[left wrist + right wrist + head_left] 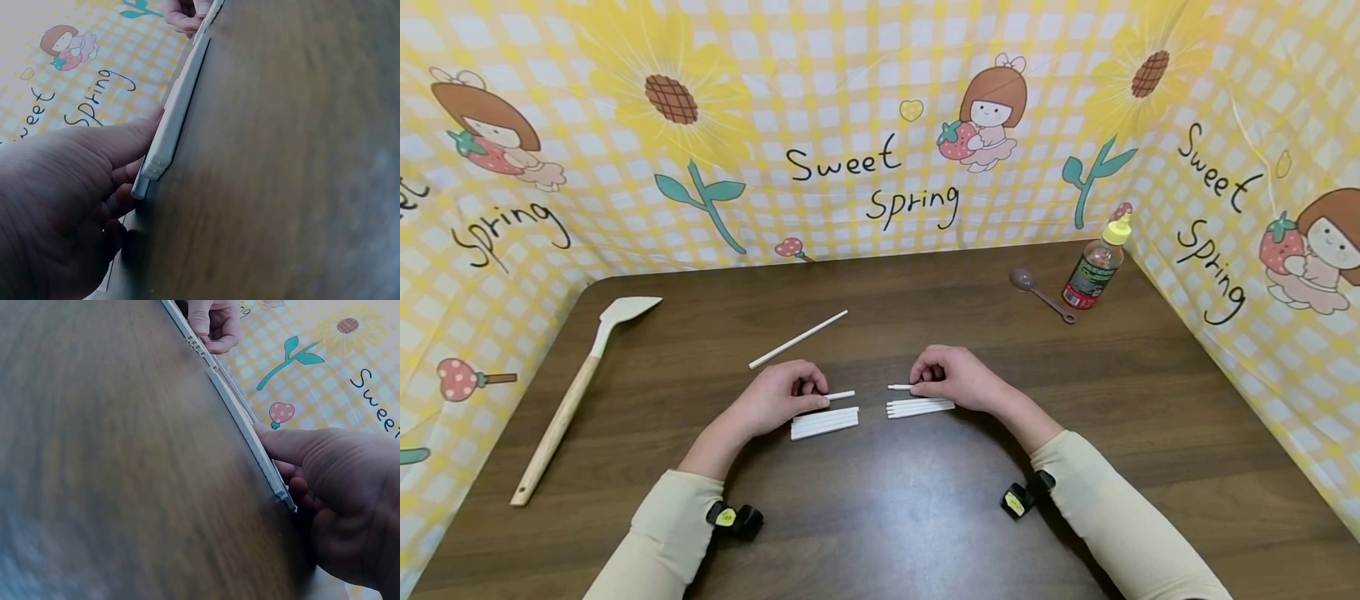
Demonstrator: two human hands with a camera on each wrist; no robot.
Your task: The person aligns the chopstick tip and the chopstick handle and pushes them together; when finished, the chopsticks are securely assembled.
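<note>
My left hand (784, 397) pinches a short white stick (842, 395) between thumb and fingers, just behind a row of several white sticks (824, 423) lying side by side. On the other side of a small gap, my right hand (958, 379) pinches another short white stick (898, 387), behind a second row of white sticks (917, 407). In the left wrist view, a rounded stick end (140, 187) shows by the fingertips, close against the row (178, 112). The fingers of both hands partly cover the held sticks. A longer white stick (797, 340) lies slanted on the table farther back.
A spatula (580, 392) with a white head and wooden handle lies at the left. At the back right are a purplish spoon (1041, 293) and a bottle with a yellow cap (1093, 271). Patterned cloth (850, 100) borders the brown wooden table (880, 517).
</note>
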